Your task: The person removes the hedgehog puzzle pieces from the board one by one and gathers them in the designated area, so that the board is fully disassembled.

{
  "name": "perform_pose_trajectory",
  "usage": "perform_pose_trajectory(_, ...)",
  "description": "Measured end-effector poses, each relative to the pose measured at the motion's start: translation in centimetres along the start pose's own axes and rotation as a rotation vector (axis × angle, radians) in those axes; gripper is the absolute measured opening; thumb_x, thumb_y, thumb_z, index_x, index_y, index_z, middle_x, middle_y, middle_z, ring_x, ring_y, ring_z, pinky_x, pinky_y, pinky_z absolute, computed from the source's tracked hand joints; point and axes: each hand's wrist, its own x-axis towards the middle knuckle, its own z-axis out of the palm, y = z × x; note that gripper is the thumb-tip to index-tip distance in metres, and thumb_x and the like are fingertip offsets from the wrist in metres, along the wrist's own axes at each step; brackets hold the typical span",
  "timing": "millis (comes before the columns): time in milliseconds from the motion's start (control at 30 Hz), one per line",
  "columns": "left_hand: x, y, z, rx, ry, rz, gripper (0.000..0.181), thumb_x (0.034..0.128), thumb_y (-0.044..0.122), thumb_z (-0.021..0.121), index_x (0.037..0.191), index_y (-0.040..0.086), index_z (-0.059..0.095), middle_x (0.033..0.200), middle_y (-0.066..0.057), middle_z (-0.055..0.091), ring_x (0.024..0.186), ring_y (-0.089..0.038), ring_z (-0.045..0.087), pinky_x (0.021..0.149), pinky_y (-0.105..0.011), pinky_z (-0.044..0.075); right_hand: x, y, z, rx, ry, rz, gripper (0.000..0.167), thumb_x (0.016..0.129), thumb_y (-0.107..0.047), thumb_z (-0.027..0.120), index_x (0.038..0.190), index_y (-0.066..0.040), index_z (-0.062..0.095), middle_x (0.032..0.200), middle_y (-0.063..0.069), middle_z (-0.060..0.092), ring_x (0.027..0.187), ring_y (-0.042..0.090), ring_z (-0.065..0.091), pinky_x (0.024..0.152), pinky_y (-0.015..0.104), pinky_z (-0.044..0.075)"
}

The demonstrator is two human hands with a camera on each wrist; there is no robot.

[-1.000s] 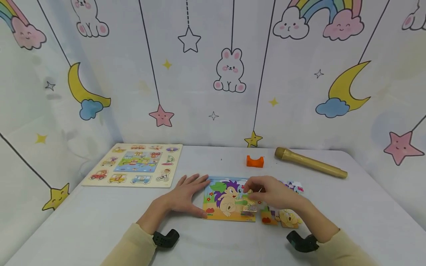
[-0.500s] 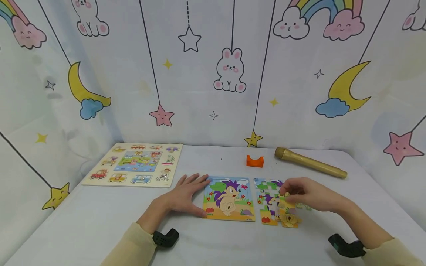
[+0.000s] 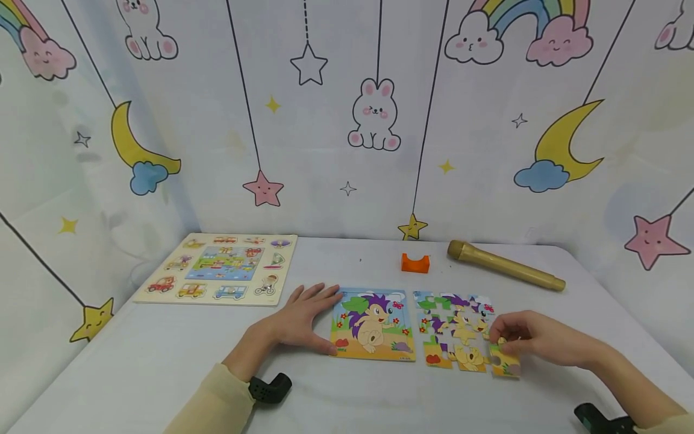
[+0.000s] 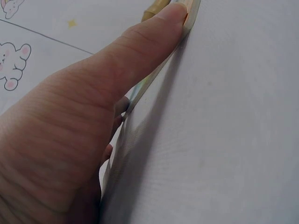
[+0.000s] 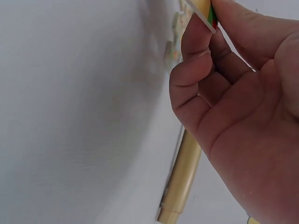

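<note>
My left hand (image 3: 303,319) lies with spread fingers at the left side of a square hedgehog picture board (image 3: 371,325). In the left wrist view, its thumb (image 4: 145,42) touches the board's edge. My right hand (image 3: 547,339) pinches a yellow-and-green puzzle piece (image 3: 505,363) between thumb and fingers, at the lower right of the other pieces. The right wrist view shows only part of that puzzle piece (image 5: 203,9), tilted between the fingertips. Several hedgehog puzzle pieces (image 3: 470,357) lie in loose rows right of the board, with gaps among them.
A cream vehicle puzzle board (image 3: 217,292) lies at the back left of the white table (image 3: 347,398). Behind the hedgehog board stands a small orange notched block (image 3: 415,263). A gold microphone-shaped stick (image 3: 509,266) lies at the back right. A patterned cloth (image 3: 325,132) hangs behind.
My right hand has moved right with the puzzle piece, from over the board, across the loose pieces, to their lower right corner. The left hand has stayed in place.
</note>
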Motion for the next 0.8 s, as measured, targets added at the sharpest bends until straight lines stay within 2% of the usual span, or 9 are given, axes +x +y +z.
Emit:
perform_pose_trajectory(200,0.0,0.0,0.0,0.010,-0.002,-0.001,0.105,0.0754,0.064,0.077,0.159,0.017,0.034,0.167,0.000,0.021,0.153,-0.033,0.008,0.119,-0.059,-0.004,-0.2,0.8,0.4,-0.051,0.026,-0.046,0.011,0.098,-0.001,0.061,0.108,-0.005,0.065,0.096,-0.003,0.064,0.083,0.012,0.057,0.067,0.025,0.047)
perform_pose_trajectory(433,-0.1,0.2,-0.1,-0.011,0.003,0.007,0.106,0.0749,0.063,0.078,0.159,0.015,0.034,0.166,-0.001,0.022,0.153,-0.032,0.008,0.119,-0.058,-0.004,-0.2,0.5,0.9,-0.146,0.106,0.032,0.012,0.097,-0.011,0.067,0.109,-0.009,0.066,0.094,-0.005,0.062,0.082,0.011,0.056,0.067,0.024,0.049)
perform_pose_trajectory(667,0.0,0.2,-0.1,0.001,0.003,0.001,0.106,0.0749,0.063,0.078,0.159,0.016,0.034,0.167,-0.001,0.022,0.153,-0.033,0.009,0.119,-0.058,-0.004,-0.6,0.8,1.5,-0.205,0.182,-0.027,0.017,0.093,-0.012,0.073,0.108,-0.012,0.065,0.094,-0.003,0.062,0.081,0.010,0.057,0.065,0.025,0.050)
perform_pose_trajectory(800,-0.1,0.2,-0.1,-0.003,0.001,0.000,0.106,0.0747,0.062,0.078,0.159,0.015,0.034,0.166,-0.001,0.022,0.153,-0.033,0.009,0.119,-0.058,-0.004,-0.6,1.0,1.8,-0.226,0.210,-0.023,0.020,0.092,-0.013,0.075,0.108,-0.013,0.065,0.096,-0.004,0.062,0.081,0.010,0.057,0.066,0.024,0.050)
